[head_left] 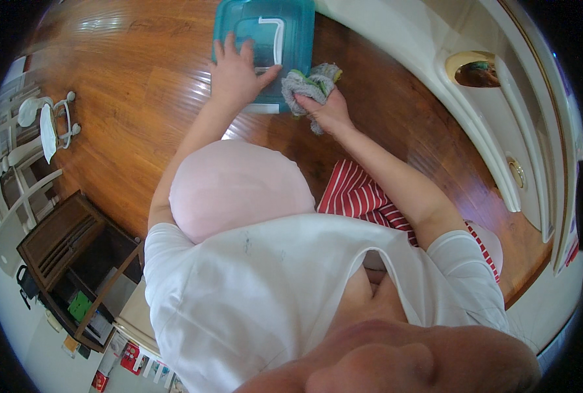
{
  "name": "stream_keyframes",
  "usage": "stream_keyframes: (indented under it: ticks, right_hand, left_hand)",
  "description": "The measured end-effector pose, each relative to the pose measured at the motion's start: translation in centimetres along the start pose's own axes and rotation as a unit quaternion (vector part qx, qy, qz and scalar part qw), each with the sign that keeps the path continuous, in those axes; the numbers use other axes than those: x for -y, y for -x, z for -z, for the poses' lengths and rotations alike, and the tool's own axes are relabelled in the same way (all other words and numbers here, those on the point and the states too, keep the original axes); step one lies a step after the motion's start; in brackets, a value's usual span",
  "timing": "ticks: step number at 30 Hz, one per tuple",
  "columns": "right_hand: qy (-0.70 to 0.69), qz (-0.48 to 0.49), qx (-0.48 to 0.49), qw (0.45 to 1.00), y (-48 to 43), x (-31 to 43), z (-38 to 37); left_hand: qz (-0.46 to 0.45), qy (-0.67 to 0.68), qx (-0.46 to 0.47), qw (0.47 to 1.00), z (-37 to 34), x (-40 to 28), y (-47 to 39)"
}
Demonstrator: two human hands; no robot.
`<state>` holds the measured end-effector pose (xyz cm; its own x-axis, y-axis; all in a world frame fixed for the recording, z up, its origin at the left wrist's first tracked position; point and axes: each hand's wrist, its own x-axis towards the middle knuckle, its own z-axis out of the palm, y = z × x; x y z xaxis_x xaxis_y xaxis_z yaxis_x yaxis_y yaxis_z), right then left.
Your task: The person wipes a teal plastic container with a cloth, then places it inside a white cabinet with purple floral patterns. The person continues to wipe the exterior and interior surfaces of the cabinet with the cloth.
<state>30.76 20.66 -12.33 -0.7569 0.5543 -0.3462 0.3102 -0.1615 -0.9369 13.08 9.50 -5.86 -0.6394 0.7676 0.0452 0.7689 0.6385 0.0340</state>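
Note:
A teal translucent plastic storage box (294, 29) with a white handle (278, 42) on its lid stands on the floor before me. My left hand (237, 69) lies on the lid's left part with fingers spread, its thumb close to the handle's near end, and it holds nothing. In my right hand (332, 112) is a bunched grey cloth (299, 87) with green and yellow edging, gripped at the box's near right corner. The cloth hides that corner. A white clip (264, 108) shows along the near side.
Wood-plank floor (134, 73) surrounds the box. White furniture with gold recessed pulls (473, 69) curves along the right. Red-and-white striped fabric (355, 191) lies under my right forearm. At left stand a white wheeled chair (65, 123) and a dark wooden cabinet (65, 240).

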Motion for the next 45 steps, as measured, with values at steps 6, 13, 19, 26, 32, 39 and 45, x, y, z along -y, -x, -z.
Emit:
stream_keyframes:
  ticks: [6, 13, 19, 26, 32, 39, 45]
  right_hand:
    - [0.008, 0.002, -0.007, 1.000, -0.1, -0.4, 0.0]
    - [0.012, -0.004, 0.006, 1.000, -0.3, -0.7, 0.1]
    - [0.011, -0.008, 0.026, 1.000, -0.6, -0.6, 0.4]
    - [-0.061, 0.000, 0.002, 0.998, -0.8, -0.9, 1.2]
    - [-0.084, -0.026, -0.056, 0.995, -3.4, 0.3, 5.8]
    - [0.193, 0.372, 0.026, 0.908, -1.1, 8.2, 2.2]
    - [0.165, 0.362, -0.091, 0.913, -3.1, 13.1, 2.4]
  left_hand:
    - [-0.124, 0.094, -0.047, 0.987, -0.3, -0.8, -0.2]
    - [-0.017, 0.253, 0.016, 0.967, -0.2, -0.3, -0.2]
    - [0.037, 0.283, -0.016, 0.958, -0.8, -0.4, -0.2]
    - [0.189, 0.459, -0.145, 0.856, -3.0, 3.5, 0.0]
    - [0.204, 0.547, -0.112, 0.804, 1.7, 5.6, 0.1]
    - [0.222, 0.608, -0.089, 0.758, 5.9, 3.6, 0.5]
    - [0.155, 0.665, 0.009, 0.731, 8.5, 1.6, 0.8]
